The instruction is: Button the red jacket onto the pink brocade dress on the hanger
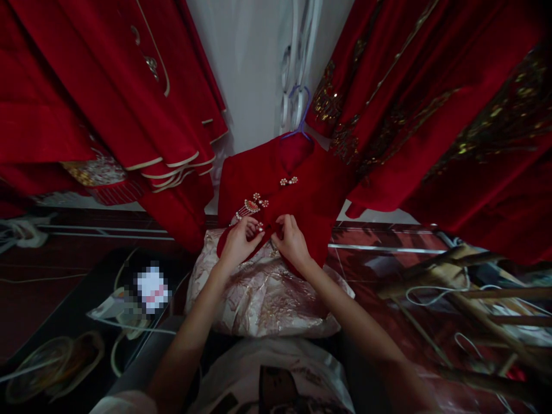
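Note:
A small red velvet jacket (302, 201) hangs on a purple hanger (302, 112) in front of me. It bears pearl clasps (288, 181) and a tasselled red brooch (251, 206). My left hand (239, 241) and my right hand (292, 238) meet at the jacket's front, low down. Both pinch the red cloth by a pearl fastening at the opening. Below the jacket spreads a pale gold-patterned skirt (263, 299).
Red embroidered gowns hang at the left (107, 103) and at the right (452, 126), close on both sides. A white wall (250, 69) stands behind. Cables and a dark tray (86, 322) lie at the lower left. Wooden sticks (474, 299) lie on the glossy floor at the right.

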Action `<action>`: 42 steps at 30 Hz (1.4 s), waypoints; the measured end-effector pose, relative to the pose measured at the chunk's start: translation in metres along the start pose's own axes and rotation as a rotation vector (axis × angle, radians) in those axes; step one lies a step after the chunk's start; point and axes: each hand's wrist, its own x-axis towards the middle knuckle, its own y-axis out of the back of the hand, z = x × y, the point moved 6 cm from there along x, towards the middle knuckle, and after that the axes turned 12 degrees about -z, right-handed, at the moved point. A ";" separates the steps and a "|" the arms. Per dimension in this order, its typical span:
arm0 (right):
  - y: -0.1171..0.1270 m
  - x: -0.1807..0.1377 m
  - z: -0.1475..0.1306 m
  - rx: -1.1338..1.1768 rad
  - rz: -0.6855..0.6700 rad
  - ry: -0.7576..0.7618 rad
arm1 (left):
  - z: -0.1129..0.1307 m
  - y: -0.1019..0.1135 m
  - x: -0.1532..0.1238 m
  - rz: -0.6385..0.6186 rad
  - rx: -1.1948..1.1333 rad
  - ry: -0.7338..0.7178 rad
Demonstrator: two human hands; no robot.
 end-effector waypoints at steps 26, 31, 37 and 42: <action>-0.015 0.011 0.000 0.748 -0.197 -0.038 | -0.003 -0.005 0.000 -0.007 -0.057 0.026; -0.017 0.008 0.007 0.661 -0.090 -0.025 | -0.009 -0.009 -0.005 -0.035 -0.142 0.058; -0.010 0.002 -0.009 0.513 -0.041 0.064 | -0.014 -0.013 -0.003 -0.065 -0.237 0.100; -0.007 -0.002 -0.011 0.470 -0.024 0.069 | -0.015 -0.012 -0.003 -0.082 -0.243 0.124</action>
